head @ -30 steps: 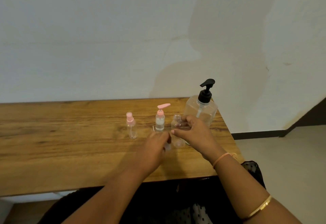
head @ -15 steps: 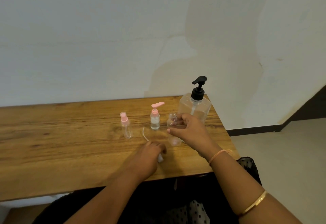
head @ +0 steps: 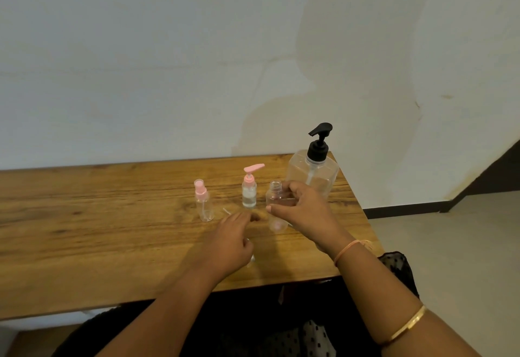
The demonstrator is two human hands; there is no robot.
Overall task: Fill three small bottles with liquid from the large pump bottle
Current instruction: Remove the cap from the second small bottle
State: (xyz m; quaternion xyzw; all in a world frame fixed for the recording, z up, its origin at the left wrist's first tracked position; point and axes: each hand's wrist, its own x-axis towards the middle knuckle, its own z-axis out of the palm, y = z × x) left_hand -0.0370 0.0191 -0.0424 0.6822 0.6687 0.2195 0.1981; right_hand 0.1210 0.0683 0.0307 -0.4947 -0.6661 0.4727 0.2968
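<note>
Pump bottle (head: 312, 176), large, clear and black-topped, stands upright at the far right corner of the wooden tabletop (head: 98, 216). Just in front of it the right hand (head: 304, 213) grips an uncapped small bottle (head: 275, 193), thumb and fingers curled round its middle, and the bottle is upright. To the left stands a small pink-pump bottle (head: 249, 190) with clear liquid in its lower part, and further left a small spray bottle (head: 203, 202) with a pink top, both upright and apart from each other. The left hand (head: 230, 241) hovers low over the table with its fingers reaching forward. It is blurred, and I cannot tell whether it holds anything. A thin white tube (head: 226, 211) lies beside its fingertips. The grained tabletop butts against a pale wall (head: 168, 61) marked with broad damp stains. At the right a dark skirting board (head: 408, 207) meets a pale floor (head: 450, 244).
</note>
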